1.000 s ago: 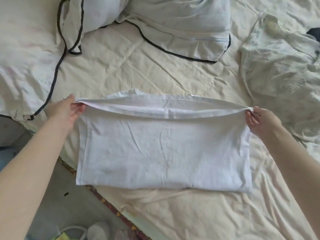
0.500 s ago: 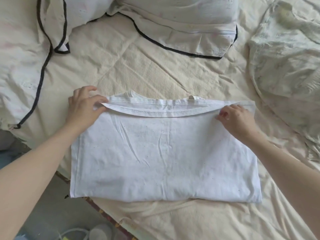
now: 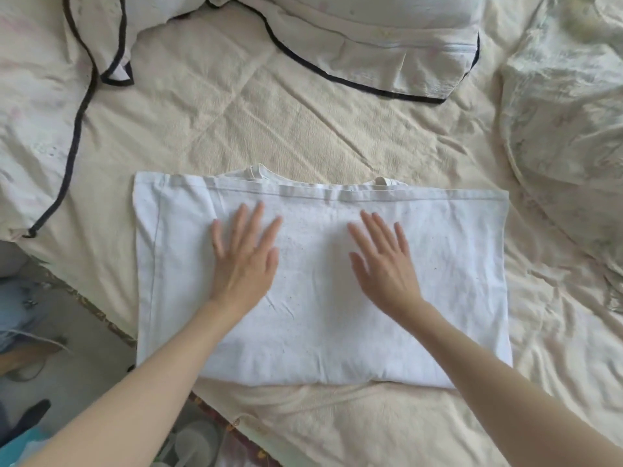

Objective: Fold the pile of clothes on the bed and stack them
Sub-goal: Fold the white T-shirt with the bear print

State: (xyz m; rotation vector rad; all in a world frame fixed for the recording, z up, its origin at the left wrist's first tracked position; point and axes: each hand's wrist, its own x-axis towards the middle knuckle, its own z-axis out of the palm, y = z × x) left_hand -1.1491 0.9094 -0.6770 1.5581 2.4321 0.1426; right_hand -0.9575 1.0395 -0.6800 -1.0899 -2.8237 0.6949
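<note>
A white T-shirt (image 3: 455,264) lies folded into a wide rectangle on the cream bedsheet (image 3: 269,123), its hem along the far edge with the collar peeking out behind it. My left hand (image 3: 244,261) presses flat on the shirt's left middle with fingers spread. My right hand (image 3: 384,264) presses flat on the right middle, fingers straight. Neither hand grips any cloth.
A crumpled pale printed garment (image 3: 566,123) lies at the right of the bed. Pillows with black piping (image 3: 371,38) sit at the back, and a black-edged cover (image 3: 37,106) at the left. The bed's edge and floor clutter (image 3: 50,348) are at the lower left.
Both hands let go of the shirt's far hem after laying it down, then moved inward onto the middle of the folded shirt, palms flat.
</note>
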